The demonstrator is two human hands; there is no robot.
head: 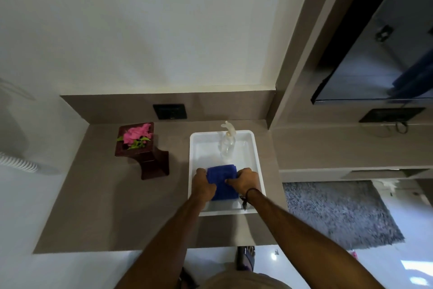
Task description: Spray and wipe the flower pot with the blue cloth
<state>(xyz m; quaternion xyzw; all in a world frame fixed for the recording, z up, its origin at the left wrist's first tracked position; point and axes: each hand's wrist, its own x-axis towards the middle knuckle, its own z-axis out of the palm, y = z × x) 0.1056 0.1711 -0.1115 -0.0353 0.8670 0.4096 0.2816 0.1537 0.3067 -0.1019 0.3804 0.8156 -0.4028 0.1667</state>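
A folded blue cloth [223, 183] lies in the near half of a white tray [257, 159] on the brown counter. My left hand [203, 184] grips its left edge and my right hand [246, 181] grips its right edge. A clear spray bottle [226, 142] with a pale trigger head stands upright at the tray's far end, beyond the cloth. The dark brown flower pot [145, 157], holding pink flowers and green leaves, stands on the counter to the left of the tray, apart from both hands.
The counter [105, 206] has bare surface left of the tray and in front of the pot. A black wall socket [169, 111] sits behind. A dark screen [379, 54] hangs at the right above a grey rug [339, 213]. A white coiled hose [16, 162] is at far left.
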